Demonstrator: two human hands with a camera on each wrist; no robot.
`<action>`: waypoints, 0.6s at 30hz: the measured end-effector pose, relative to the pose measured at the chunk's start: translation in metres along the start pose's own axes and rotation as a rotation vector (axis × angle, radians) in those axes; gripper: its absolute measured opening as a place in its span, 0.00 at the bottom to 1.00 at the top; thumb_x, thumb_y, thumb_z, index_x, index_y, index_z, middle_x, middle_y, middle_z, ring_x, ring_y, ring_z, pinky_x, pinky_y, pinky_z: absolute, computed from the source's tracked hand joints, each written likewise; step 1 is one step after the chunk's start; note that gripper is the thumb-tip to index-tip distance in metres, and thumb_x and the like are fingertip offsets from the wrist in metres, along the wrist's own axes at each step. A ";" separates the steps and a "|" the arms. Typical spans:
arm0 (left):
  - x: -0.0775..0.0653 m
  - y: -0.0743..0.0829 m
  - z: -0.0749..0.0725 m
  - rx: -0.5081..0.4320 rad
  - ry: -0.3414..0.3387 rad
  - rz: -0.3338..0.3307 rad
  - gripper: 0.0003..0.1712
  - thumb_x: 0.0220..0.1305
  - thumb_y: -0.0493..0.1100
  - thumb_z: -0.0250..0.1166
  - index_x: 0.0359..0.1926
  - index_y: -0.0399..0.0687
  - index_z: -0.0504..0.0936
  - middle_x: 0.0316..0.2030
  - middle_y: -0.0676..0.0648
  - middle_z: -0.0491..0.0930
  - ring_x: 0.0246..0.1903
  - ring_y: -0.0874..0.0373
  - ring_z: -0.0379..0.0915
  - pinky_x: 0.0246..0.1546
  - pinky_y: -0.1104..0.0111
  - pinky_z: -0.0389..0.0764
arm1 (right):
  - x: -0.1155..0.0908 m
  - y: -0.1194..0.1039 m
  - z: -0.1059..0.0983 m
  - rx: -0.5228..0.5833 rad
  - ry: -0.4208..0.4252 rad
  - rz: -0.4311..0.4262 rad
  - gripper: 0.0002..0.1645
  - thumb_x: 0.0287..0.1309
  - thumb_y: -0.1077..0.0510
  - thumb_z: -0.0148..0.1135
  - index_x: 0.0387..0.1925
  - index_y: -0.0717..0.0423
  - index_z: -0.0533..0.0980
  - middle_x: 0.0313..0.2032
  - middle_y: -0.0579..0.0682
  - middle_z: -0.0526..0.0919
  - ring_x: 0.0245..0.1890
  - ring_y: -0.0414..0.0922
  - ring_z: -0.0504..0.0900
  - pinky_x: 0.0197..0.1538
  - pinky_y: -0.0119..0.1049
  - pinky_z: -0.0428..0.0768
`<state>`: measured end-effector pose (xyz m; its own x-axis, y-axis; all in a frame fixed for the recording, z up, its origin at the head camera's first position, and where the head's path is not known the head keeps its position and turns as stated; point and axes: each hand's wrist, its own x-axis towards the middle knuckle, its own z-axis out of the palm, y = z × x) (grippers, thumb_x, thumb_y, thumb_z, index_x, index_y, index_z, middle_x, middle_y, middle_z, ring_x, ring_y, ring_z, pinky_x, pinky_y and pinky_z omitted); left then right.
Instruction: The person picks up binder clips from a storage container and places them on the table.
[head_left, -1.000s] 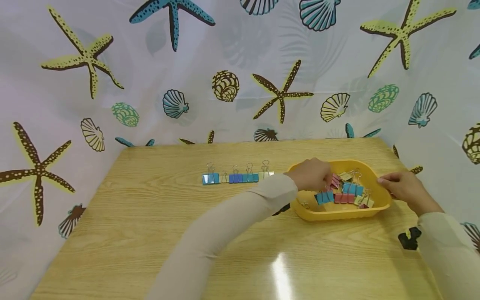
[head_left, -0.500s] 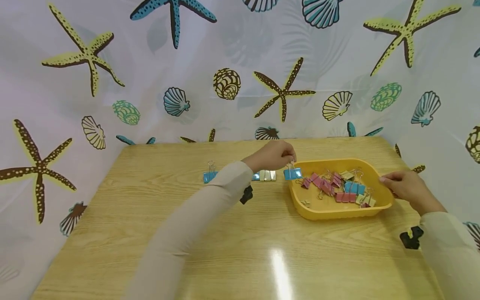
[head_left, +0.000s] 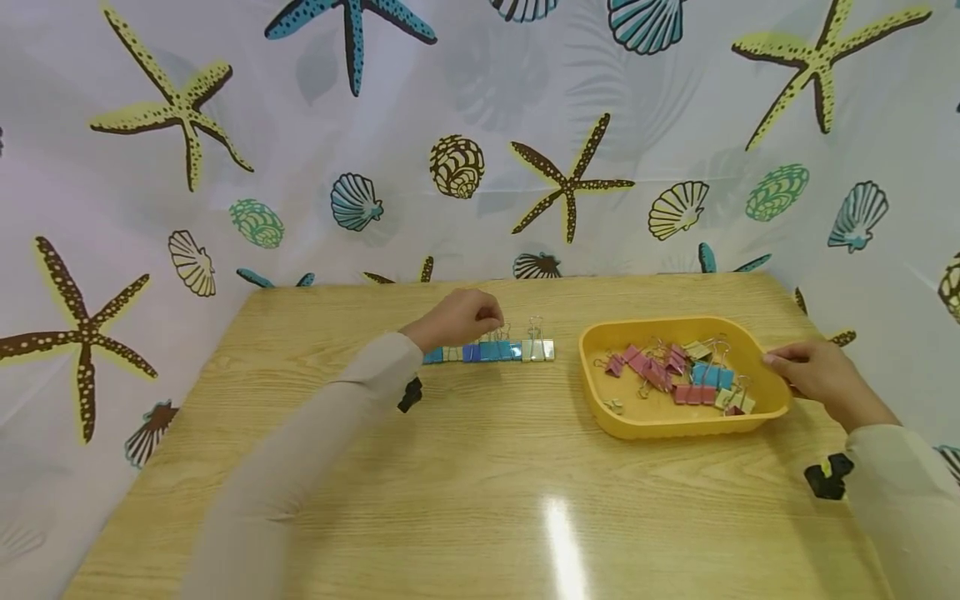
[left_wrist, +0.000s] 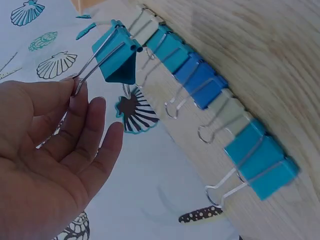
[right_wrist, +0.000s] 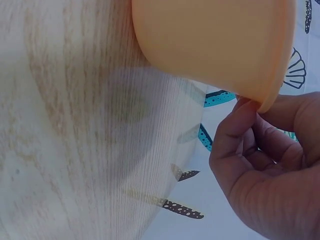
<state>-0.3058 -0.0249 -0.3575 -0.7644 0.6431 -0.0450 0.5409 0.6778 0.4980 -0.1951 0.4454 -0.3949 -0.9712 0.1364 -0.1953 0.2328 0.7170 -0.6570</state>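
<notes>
My left hand [head_left: 459,320] pinches a light-blue binder clip [left_wrist: 116,56] by its wire handle, between thumb and fingertips. In the left wrist view this clip hangs over a row of binder clips set edge to edge on the table: light-blue [left_wrist: 262,159], cream [left_wrist: 227,111], dark-blue [left_wrist: 201,80] and others, handles pointing to the back. A cream clip [head_left: 537,350] ends the row on the right. My right hand [head_left: 821,379] pinches the right rim of a yellow plastic basket [head_left: 626,427], thumb on one side and fingers on the other.
Inside the basket lie pink binder clips [head_left: 694,395], a light-blue one [head_left: 712,375] and several cream ones. The wooden table [head_left: 465,483] ends at a cloth [head_left: 480,100] printed with shells and starfish, which rises at the back and sides.
My left hand has lifted the light-blue binder clip out of the basket and carried it left, over the row. My right hand stays at the basket's rim.
</notes>
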 end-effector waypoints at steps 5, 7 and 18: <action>-0.021 -0.025 -0.003 0.009 0.044 -0.035 0.10 0.71 0.42 0.56 0.44 0.41 0.81 0.38 0.46 0.80 0.34 0.56 0.74 0.40 0.63 0.76 | 0.000 0.000 0.000 -0.006 -0.008 0.000 0.35 0.71 0.47 0.47 0.57 0.80 0.65 0.45 0.68 0.77 0.31 0.35 0.78 0.36 0.37 0.83; -0.028 -0.033 -0.006 0.026 0.055 -0.045 0.11 0.71 0.42 0.56 0.44 0.41 0.81 0.38 0.47 0.80 0.36 0.55 0.75 0.41 0.62 0.76 | 0.000 0.000 -0.001 -0.007 -0.013 -0.004 0.36 0.71 0.47 0.47 0.57 0.80 0.65 0.44 0.67 0.78 0.31 0.35 0.78 0.36 0.36 0.83; -0.066 -0.074 -0.026 0.060 0.121 -0.108 0.08 0.69 0.38 0.59 0.40 0.38 0.81 0.35 0.44 0.81 0.32 0.54 0.75 0.40 0.58 0.76 | 0.001 0.000 -0.001 -0.010 -0.010 -0.009 0.37 0.71 0.46 0.48 0.57 0.81 0.65 0.41 0.64 0.79 0.29 0.35 0.77 0.35 0.34 0.82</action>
<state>-0.3044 -0.1268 -0.3689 -0.8540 0.5202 0.0104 0.4703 0.7631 0.4432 -0.1961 0.4469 -0.3943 -0.9726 0.1232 -0.1973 0.2240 0.7250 -0.6513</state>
